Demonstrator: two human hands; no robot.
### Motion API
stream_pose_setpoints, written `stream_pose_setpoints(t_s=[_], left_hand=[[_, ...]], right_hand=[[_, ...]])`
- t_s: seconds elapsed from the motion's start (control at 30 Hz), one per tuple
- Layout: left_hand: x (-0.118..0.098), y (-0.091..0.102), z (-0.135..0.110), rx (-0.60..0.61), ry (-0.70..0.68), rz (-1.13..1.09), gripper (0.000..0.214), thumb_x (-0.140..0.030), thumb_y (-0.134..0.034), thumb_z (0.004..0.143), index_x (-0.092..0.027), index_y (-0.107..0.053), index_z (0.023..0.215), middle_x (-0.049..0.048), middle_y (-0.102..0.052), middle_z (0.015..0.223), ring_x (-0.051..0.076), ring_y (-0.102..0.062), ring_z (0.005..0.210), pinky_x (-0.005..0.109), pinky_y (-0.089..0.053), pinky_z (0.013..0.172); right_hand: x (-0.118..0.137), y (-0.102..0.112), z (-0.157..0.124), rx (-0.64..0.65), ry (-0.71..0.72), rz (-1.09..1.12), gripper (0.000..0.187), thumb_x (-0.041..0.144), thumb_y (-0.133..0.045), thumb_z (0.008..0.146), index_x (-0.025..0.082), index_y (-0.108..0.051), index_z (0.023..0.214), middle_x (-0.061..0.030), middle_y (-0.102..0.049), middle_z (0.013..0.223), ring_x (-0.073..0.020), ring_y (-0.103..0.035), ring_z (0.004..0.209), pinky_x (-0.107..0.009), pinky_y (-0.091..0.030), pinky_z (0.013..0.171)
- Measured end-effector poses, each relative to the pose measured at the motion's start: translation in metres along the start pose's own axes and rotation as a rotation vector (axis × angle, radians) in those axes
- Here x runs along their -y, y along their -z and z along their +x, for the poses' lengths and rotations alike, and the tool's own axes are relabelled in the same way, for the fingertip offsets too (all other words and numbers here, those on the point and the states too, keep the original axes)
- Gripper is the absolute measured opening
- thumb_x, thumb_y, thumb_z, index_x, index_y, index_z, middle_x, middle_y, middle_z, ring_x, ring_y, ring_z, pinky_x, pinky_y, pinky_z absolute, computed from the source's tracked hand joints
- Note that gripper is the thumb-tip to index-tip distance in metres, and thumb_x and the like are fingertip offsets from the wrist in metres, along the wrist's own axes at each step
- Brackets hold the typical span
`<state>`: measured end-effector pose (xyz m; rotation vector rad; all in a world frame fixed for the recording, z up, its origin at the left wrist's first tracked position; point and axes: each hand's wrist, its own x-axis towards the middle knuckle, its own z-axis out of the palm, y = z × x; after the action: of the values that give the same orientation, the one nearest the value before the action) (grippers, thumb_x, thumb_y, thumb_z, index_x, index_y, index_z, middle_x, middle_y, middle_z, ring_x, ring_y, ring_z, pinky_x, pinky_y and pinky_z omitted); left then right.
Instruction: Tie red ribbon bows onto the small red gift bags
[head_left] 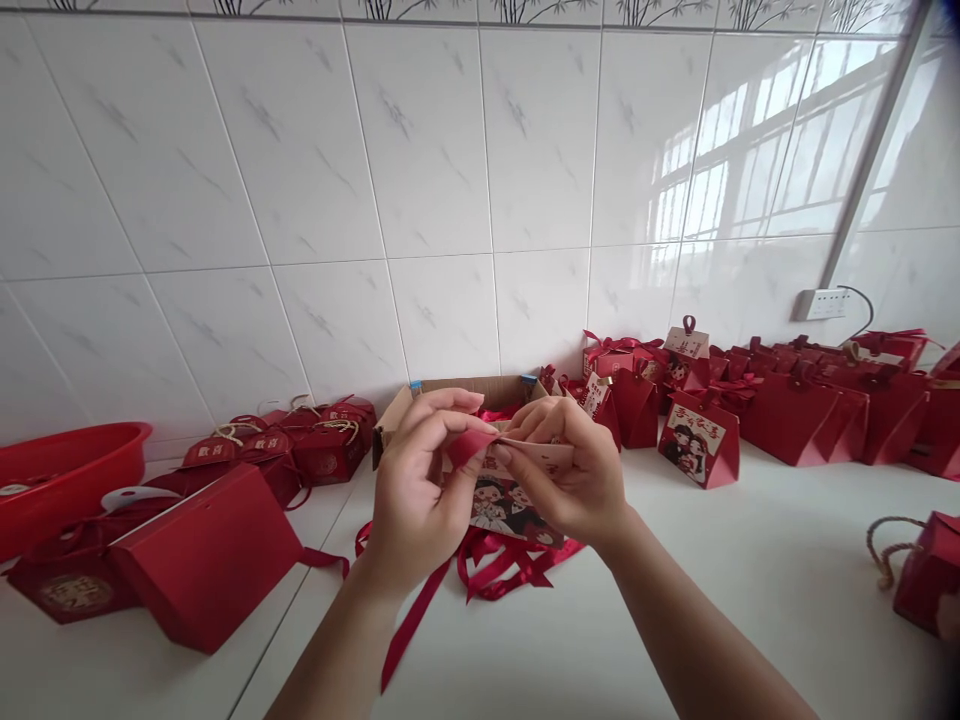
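A small gift box (510, 507) with a cartoon couple printed on its front is between my hands, over the white table. My left hand (424, 480) pinches a red ribbon (470, 445) at the box's top edge. At the same edge, my right hand (566, 465) grips the box top between thumb and bent fingers. The two sets of fingertips nearly meet. Loose red ribbons (502, 575) lie on the table below and behind the box, one tail hanging toward me on the left. Part of the box is hidden by my hands.
An open cardboard carton (480, 385) stands behind my hands against the tiled wall. Red gift boxes (210, 560) and a red basin (75, 470) are at the left. Many more red boxes (795, 415) line the right, with a rope-handled box (930, 570) near the right edge.
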<state>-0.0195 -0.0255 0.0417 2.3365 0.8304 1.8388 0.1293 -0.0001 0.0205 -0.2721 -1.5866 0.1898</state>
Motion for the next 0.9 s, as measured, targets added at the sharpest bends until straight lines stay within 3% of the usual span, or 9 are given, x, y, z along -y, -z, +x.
stream_pose_setpoints(t_s=[0.17,0.3,0.5,0.7,0.9], left_hand=[[0.001,0.013,0.003,0.166,0.072,-0.028,0.011,-0.015,-0.060,0.086,-0.022,-0.064,0.093,0.0027,-0.064,0.099,0.017,-0.061,0.101,0.027,-0.052,0.087],[0.002,0.029,0.003,0.261,0.221,-0.092,0.027,-0.021,-0.065,0.084,-0.029,-0.063,0.109,0.0018,-0.067,0.104,0.017,-0.064,0.097,0.027,-0.054,0.082],[-0.002,0.030,0.007,0.186,0.265,-0.154,0.003,-0.022,-0.068,0.081,-0.023,-0.065,0.082,-0.0013,-0.067,0.083,0.011,-0.064,0.081,0.019,-0.054,0.073],[-0.001,0.017,0.006,0.037,0.344,-0.148,0.014,-0.024,-0.072,0.077,-0.020,-0.061,0.069,-0.0053,-0.061,0.065,0.007,-0.061,0.061,0.014,-0.050,0.055],[0.002,0.007,0.001,-0.061,0.254,-0.026,0.015,-0.022,-0.075,0.073,-0.020,-0.060,0.069,-0.0047,-0.062,0.063,0.010,-0.062,0.058,0.018,-0.053,0.053]], right_hand=[[-0.004,0.006,0.000,0.066,-0.076,0.022,0.027,0.014,-0.067,0.077,0.022,-0.042,0.071,0.0010,-0.058,0.067,-0.0177,-0.058,0.068,-0.037,-0.046,0.066],[-0.005,0.007,-0.001,0.135,-0.170,0.088,0.027,0.017,-0.067,0.079,0.023,-0.041,0.074,0.0012,-0.057,0.068,-0.0164,-0.056,0.065,-0.033,-0.045,0.061],[0.002,0.008,0.002,0.239,-0.304,0.181,0.028,0.017,-0.067,0.078,0.024,-0.042,0.088,0.0046,-0.050,0.071,-0.0096,-0.047,0.053,-0.023,-0.036,0.045],[0.003,0.004,0.003,0.308,-0.349,0.154,0.015,0.020,-0.067,0.078,0.021,-0.053,0.085,-0.0007,-0.058,0.084,-0.0138,-0.056,0.074,-0.025,-0.048,0.060],[0.000,-0.001,0.000,0.326,-0.413,0.211,0.015,0.016,-0.066,0.076,0.020,-0.060,0.090,-0.0001,-0.064,0.082,-0.0138,-0.060,0.073,-0.024,-0.049,0.062]])
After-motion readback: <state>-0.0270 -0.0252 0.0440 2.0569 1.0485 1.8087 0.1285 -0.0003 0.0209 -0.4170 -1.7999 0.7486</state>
